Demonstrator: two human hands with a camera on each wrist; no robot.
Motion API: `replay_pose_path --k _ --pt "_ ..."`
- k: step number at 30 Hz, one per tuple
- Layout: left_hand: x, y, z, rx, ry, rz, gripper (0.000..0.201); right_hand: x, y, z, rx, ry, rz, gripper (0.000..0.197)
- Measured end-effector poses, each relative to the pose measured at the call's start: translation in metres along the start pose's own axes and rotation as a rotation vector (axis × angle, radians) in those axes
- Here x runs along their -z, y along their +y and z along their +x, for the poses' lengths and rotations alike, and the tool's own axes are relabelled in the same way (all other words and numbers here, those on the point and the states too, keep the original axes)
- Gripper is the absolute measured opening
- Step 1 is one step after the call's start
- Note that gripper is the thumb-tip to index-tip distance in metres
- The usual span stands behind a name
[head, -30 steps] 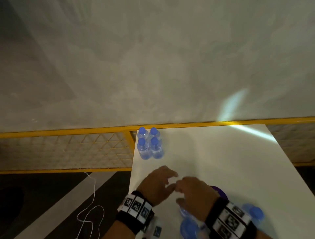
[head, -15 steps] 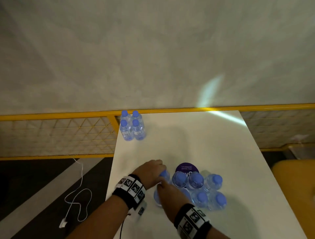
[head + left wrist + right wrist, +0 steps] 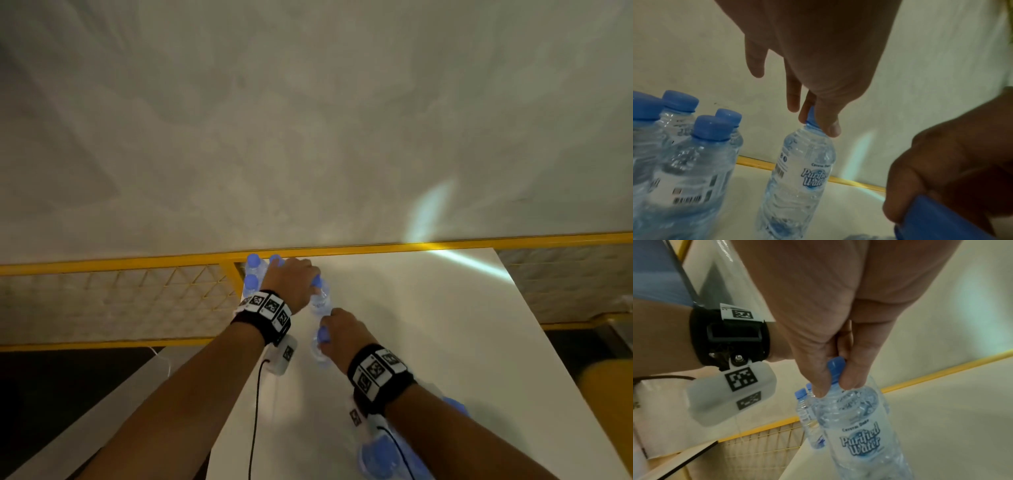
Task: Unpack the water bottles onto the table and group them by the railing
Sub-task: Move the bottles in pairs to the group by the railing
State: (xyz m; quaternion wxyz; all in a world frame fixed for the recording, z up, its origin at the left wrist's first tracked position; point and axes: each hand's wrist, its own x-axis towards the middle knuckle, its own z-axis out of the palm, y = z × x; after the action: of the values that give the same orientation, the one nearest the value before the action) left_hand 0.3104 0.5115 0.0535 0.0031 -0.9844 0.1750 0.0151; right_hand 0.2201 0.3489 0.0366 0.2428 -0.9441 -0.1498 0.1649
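My left hand [image 3: 291, 284] pinches the blue cap of a clear water bottle [image 3: 320, 301] and holds it upright beside the grouped bottles [image 3: 252, 274] at the yellow railing [image 3: 376, 247]. In the left wrist view the thumb and a finger pinch that bottle [image 3: 803, 170] by its cap, to the right of several standing bottles [image 3: 690, 154]. My right hand [image 3: 342, 337] grips a second bottle [image 3: 320, 349] by its cap, nearer to me above the white table [image 3: 428, 342]. The right wrist view shows this labelled bottle [image 3: 859, 434] hanging from my fingers.
The rest of the pack [image 3: 387, 455], with blue caps, sits at the table's near edge under my right forearm. A mesh panel [image 3: 120, 301] runs below the railing on the left. An orange object [image 3: 613, 387] lies at the right edge. A grey wall lies beyond the railing.
Both hands left the pack near me, each lifting a bottle by its cap, and reached forward. The left one now holds its bottle next to the group at the railing.
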Motion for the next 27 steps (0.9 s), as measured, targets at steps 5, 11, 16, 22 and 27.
replay_pose_path --k 5,11,16,22,27 --pt "-0.002 -0.032 0.056 0.089 -0.119 -0.064 0.023 0.022 0.008 0.068 -0.064 0.008 -0.015 0.032" --pt "-0.029 -0.044 0.075 0.193 -0.206 -0.057 0.021 0.026 0.010 0.124 -0.116 -0.010 -0.045 0.029" --pt "-0.048 -0.054 0.072 0.230 -0.172 -0.074 0.028 0.018 0.002 0.150 -0.111 -0.006 -0.051 0.026" --pt "-0.059 -0.065 0.080 0.188 -0.153 -0.142 0.050 0.008 -0.009 0.161 -0.072 0.029 0.134 0.039" --pt "-0.068 -0.071 0.084 0.197 -0.135 -0.195 0.055 0.003 -0.011 0.169 -0.053 0.065 0.101 0.029"
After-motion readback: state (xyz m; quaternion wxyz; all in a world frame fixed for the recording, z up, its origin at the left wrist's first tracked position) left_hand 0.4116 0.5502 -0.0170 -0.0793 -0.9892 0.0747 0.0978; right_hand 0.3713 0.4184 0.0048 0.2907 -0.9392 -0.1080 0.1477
